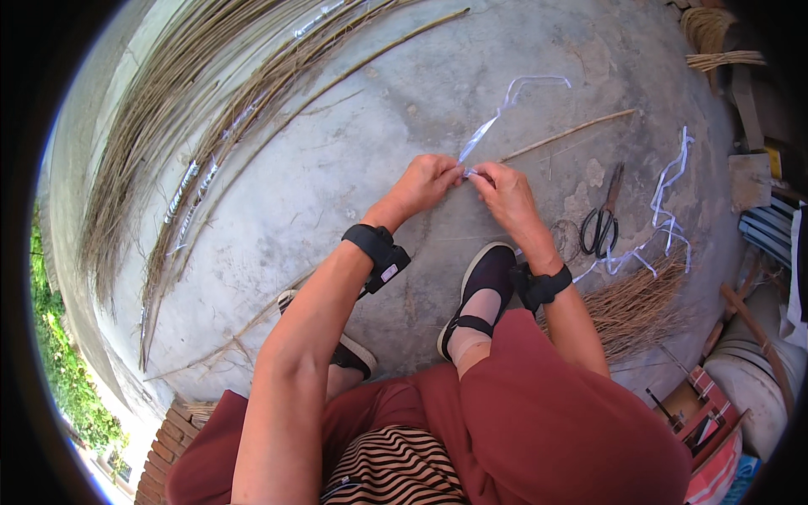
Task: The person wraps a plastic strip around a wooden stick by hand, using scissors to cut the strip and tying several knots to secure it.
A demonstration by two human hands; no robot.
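Observation:
My left hand (431,180) and my right hand (503,189) meet at the middle of the view, their fingertips pinching a white plastic strip (481,134). The strip's free end runs up and to the right over the concrete floor. Just what the fingertips do with it is too small to tell. A thin stick (568,134) lies beyond my right hand. Black-handled scissors (601,230) rest to the right, beside a small coil of wire (566,240). Another length of white strip (659,189) lies crumpled farther right, partly across a bundle of thin reddish twigs (637,303).
Long bundles of thin branches (136,158), some bound with strip (183,189), lie at the upper left, with a single long stick (379,53) beside them. Along the right edge stand a red toolbox (710,410), a pale round container (751,372) and boards. My shoes are on the floor below my hands.

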